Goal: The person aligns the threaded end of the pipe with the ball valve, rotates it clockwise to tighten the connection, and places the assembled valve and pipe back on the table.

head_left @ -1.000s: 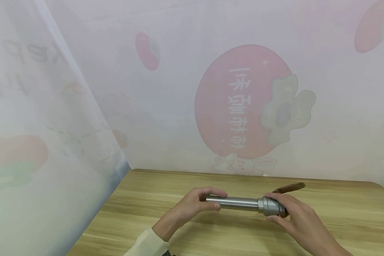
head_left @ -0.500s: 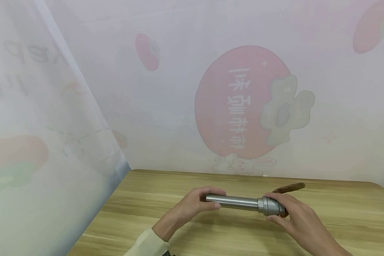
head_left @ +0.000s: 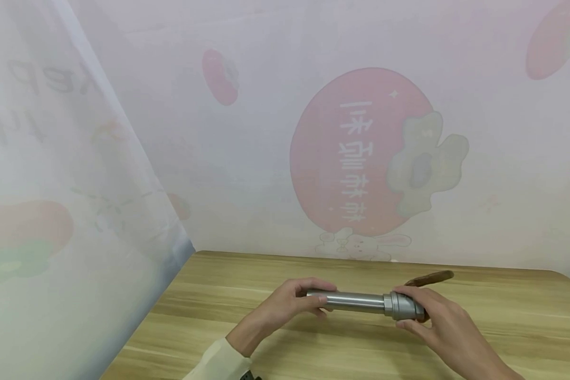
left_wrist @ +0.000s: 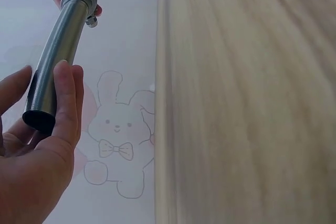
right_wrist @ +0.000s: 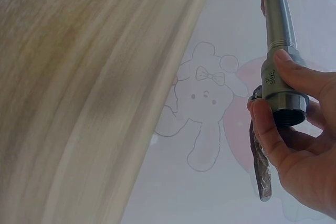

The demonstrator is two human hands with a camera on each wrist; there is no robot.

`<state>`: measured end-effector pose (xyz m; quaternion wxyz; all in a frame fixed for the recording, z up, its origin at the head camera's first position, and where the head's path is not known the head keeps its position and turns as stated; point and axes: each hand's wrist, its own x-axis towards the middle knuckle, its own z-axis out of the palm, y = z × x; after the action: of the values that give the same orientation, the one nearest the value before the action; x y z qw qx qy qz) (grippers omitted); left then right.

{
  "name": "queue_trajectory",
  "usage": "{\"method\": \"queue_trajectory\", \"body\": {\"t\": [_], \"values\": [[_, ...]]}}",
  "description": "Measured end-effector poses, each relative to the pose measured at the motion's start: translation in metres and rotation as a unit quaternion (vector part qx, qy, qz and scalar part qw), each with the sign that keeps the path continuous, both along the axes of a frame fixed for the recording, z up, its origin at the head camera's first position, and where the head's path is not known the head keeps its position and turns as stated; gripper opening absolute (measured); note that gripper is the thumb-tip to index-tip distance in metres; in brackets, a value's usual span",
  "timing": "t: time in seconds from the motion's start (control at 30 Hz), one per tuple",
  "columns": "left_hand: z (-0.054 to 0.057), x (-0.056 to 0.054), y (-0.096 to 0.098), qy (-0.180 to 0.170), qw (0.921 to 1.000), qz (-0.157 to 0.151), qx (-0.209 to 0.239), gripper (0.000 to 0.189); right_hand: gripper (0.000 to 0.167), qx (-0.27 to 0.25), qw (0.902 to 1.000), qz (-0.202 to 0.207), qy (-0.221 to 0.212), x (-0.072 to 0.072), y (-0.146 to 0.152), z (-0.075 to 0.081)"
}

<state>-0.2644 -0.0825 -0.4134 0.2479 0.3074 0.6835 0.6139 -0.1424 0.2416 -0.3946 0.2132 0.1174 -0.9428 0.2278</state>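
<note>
A smooth steel pipe (head_left: pixel 358 302) is held level above the table, its right end joined to a silvery ball valve (head_left: pixel 400 306). My left hand (head_left: pixel 281 305) grips the pipe's free left end, thumb on the near side and fingers around it. In the left wrist view the pipe's (left_wrist: pixel 55 59) dark open mouth sits among the fingers. My right hand (head_left: pixel 448 321) holds the valve body between thumb and fingers. The valve's brown lever (head_left: pixel 429 278) sticks out to the back right. Seen from the right wrist, that lever (right_wrist: pixel 260 161) looks wrapped in clear plastic, and the valve's outer opening faces the palm.
Beneath the hands lies a wood-grain table (head_left: pixel 209 295) with rounded far corners. A pale curtain (head_left: pixel 247 174) printed with fruit and a rabbit hangs right behind its far edge. Another printed curtain (head_left: pixel 76 174) hangs along the left side.
My left thumb has shifted up over the pipe, and fingertips now show beneath it. The right hand, valve and lever stay almost where they were.
</note>
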Motion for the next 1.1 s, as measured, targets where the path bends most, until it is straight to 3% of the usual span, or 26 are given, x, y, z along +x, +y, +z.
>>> {"method": "queue_trajectory", "body": {"t": [1.1], "values": [[0.0038, 0.002, -0.0013, 0.024, 0.9994, 0.016, -0.02, 0.037, 0.058, 0.001, 1.0, 0.002, -0.005, -0.0005, 0.0, -0.0007]]}}
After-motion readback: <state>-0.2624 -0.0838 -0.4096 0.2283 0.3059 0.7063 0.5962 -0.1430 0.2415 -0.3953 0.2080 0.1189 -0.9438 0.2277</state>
